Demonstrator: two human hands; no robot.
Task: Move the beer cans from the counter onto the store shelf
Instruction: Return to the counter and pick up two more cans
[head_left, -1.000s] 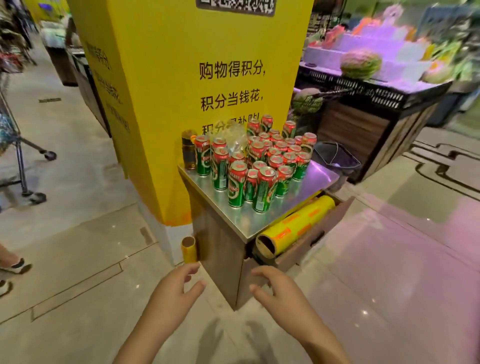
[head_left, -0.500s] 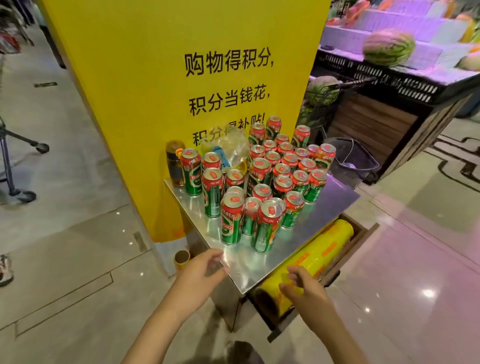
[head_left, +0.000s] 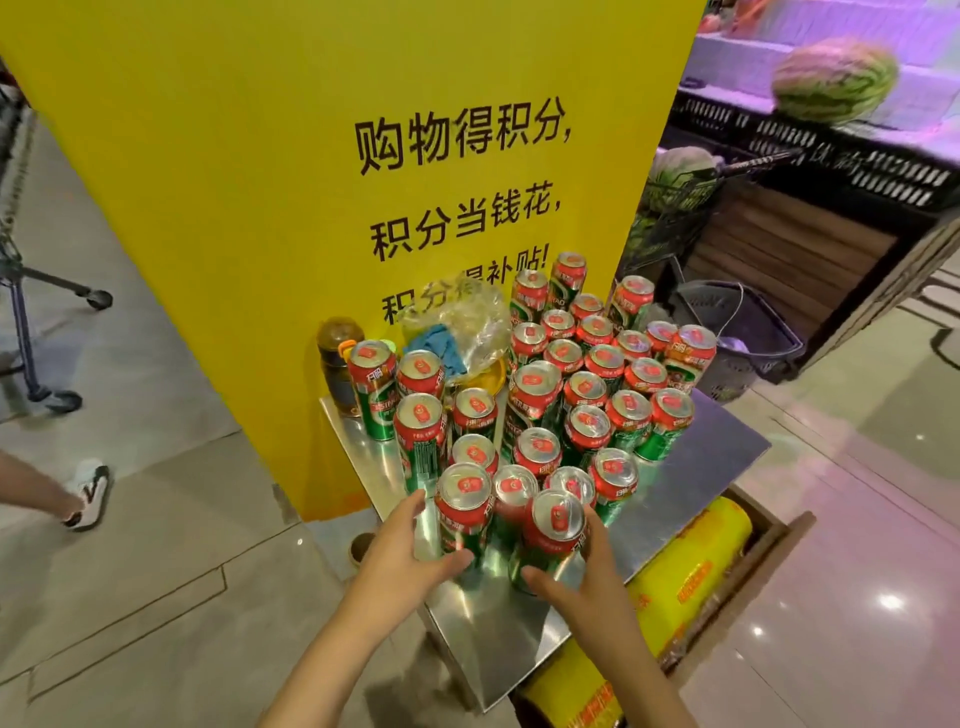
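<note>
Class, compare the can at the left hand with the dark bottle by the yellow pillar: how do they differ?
The can is red and green with a silver top; the bottle is dark brown with a cap. The left hand curls around the can at the counter's front; the bottle stands untouched at the back. Both stand upright.

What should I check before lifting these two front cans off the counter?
1. Left hand curled round the front-left can: ok.
2. Right hand round the front-right can: ok.
3. Both cans upright: ok.
4. Clearance from the neighbouring cans right behind: not ok, tightly packed.
5. Grip firm enough: cannot tell.
6. Store shelf in view: not ok.
</note>
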